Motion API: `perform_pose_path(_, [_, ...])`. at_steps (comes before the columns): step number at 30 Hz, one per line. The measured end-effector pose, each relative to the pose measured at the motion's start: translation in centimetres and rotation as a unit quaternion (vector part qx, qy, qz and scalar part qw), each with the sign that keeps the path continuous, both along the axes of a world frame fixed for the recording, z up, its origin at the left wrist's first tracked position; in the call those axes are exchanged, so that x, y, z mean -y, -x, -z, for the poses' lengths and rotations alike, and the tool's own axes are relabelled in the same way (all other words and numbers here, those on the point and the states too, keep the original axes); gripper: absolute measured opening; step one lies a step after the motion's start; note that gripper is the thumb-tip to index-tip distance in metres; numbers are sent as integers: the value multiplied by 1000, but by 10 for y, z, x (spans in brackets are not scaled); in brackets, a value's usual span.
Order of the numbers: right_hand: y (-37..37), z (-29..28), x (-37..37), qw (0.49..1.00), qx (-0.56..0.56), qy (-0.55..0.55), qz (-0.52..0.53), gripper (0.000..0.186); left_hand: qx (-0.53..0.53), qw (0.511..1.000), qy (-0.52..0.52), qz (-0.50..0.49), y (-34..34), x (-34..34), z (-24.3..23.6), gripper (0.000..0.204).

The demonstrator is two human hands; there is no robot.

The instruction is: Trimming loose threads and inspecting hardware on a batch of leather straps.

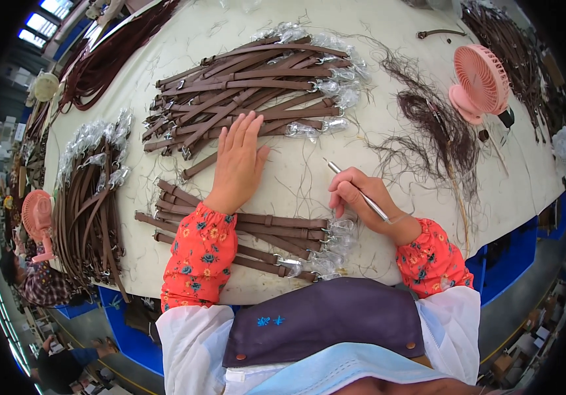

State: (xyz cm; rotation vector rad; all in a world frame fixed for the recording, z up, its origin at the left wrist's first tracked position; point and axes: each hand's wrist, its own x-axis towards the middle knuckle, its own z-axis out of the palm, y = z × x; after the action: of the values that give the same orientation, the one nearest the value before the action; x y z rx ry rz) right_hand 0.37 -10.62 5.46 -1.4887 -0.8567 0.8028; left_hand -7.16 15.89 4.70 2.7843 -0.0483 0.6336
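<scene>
My left hand [239, 158] lies with fingers extended on the lower edge of a pile of brown straps [243, 85] with metal buckles and clear plastic wrapping at their right ends. My right hand [355, 197] grips a silver pen-like tool [375, 205], its thin tip pointing up-left above the white tabletop [309, 171]. Nearer my body, below both hands, another group of straps [276, 222] lies crosswise, also with plastic at the right ends. Loose dark threads are scattered between and around the piles.
Another strap bundle [85, 204] and a pink fan [37, 217] are at left; a second pink fan [477, 79] and tangled thread [447, 145] at right. Dark strips [89, 79] lie back left. Blue bins [506, 257] sit below the table edge. Other people [46, 283] are at left.
</scene>
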Motion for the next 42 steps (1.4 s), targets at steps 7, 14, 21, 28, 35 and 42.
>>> perform_pose_path(7, [-3, 10, -5, 993, 95, -39, 62, 15, 13, 998, -52, -23, -2, -3, 4, 28])
perform_pose_path(14, [-13, -5, -10, 850, 479, -69, 206, 20, 59, 996, -11, 66, 7, 10, -2, 17])
perform_pose_path(21, [-12, 12, 0, 906, 403, -43, 121, 27, 100, 986, -55, 119, 26, 26, -54, 10])
perform_pose_path(28, [-6, 9, -9, 942, 322, -40, 89, 27, -102, 992, -59, -44, 37, 2, -56, 20])
perform_pose_path(35, [0, 14, -5, 949, 298, -65, 78, 26, -90, 968, 165, 166, 34, 60, -19, 37])
perform_pose_path(42, [-1, 17, -7, 962, 253, -34, 99, 19, -191, 947, 243, 91, 22, 56, -15, 23])
